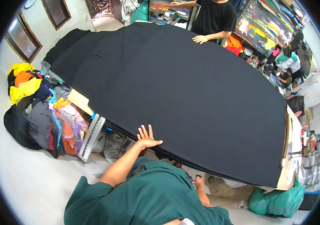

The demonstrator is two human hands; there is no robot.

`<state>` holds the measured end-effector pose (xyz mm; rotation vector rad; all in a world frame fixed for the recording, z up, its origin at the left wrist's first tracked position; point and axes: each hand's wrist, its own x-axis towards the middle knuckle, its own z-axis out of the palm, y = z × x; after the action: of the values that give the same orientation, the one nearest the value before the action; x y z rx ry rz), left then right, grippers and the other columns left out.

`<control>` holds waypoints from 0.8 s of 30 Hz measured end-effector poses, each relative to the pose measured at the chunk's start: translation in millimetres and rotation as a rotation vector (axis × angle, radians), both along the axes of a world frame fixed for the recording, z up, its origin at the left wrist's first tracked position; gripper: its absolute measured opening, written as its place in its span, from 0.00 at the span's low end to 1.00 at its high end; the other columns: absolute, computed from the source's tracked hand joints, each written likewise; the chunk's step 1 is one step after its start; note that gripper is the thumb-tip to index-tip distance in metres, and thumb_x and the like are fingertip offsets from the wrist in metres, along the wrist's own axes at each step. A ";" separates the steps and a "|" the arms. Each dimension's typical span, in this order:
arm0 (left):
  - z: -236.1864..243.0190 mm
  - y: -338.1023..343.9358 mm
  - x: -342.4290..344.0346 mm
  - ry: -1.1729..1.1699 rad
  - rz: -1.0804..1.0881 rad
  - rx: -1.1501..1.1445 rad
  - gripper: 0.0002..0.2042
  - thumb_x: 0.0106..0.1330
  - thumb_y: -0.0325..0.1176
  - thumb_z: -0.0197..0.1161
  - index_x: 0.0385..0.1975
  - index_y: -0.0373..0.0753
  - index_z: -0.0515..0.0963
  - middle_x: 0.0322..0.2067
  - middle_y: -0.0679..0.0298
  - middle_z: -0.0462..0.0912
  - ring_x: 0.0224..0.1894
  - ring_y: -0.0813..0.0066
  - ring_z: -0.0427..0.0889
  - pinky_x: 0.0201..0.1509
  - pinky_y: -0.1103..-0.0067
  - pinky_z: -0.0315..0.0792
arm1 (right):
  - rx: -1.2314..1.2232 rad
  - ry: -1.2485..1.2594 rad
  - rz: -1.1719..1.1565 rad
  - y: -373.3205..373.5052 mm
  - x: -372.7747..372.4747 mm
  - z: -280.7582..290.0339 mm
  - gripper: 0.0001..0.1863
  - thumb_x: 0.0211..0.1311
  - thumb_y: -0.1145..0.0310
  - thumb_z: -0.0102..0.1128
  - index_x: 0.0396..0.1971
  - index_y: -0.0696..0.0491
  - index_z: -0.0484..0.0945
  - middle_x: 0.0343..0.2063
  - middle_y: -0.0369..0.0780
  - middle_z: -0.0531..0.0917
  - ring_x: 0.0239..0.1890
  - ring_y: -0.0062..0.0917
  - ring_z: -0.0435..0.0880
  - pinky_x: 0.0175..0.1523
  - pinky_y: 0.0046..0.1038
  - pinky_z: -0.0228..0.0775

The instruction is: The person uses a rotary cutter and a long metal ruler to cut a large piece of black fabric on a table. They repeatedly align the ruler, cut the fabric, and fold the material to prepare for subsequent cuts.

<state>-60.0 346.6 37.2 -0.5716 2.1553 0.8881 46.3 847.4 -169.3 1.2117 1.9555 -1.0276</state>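
A wide sheet of black fabric (190, 90) lies spread over a long table, its near edge hanging down in front of me. My left hand (147, 139) rests palm down on that near edge, fingers apart and thumb stretched to the right, holding nothing. My right hand does not show. At the lower edge there is a small patch of skin beside something white, too little to make out. Across the table a person in a black shirt has one hand (200, 39) flat on the fabric's far edge.
Left of the table, a heap of coloured cloth (36, 108) stands near a grey metal rail (91, 138) and a tan board (80, 100). A green sack (278, 200) sits by the right near corner. Shelves with bagged fabrics (265, 28) line the far right.
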 end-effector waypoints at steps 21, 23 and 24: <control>42.4 -177.2 8.3 0.694 0.518 0.775 0.25 0.81 0.42 0.60 0.71 0.36 0.74 0.67 0.53 0.79 0.67 0.66 0.79 0.73 0.71 0.69 | -0.084 0.169 0.344 -244.9 23.2 37.5 0.23 0.70 0.61 0.61 0.56 0.62 0.85 0.48 0.52 0.90 0.51 0.40 0.89 0.54 0.40 0.79; 45.1 -189.1 -1.2 0.812 0.623 0.736 0.28 0.82 0.45 0.58 0.73 0.32 0.70 0.70 0.49 0.76 0.72 0.63 0.75 0.78 0.70 0.64 | -0.098 0.244 0.417 -232.7 32.7 26.4 0.22 0.70 0.62 0.61 0.56 0.59 0.86 0.46 0.51 0.91 0.48 0.39 0.90 0.51 0.40 0.80; 48.6 -196.3 -9.7 0.868 0.635 0.694 0.30 0.82 0.45 0.58 0.75 0.31 0.67 0.72 0.47 0.72 0.75 0.62 0.71 0.80 0.70 0.61 | -0.097 0.247 0.441 -225.8 37.6 16.1 0.21 0.70 0.62 0.61 0.56 0.59 0.86 0.45 0.51 0.91 0.47 0.38 0.90 0.51 0.39 0.80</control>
<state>-69.7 150.3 85.8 -0.5603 2.1200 2.4648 83.9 621.7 -153.2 0.5786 2.1984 -1.0557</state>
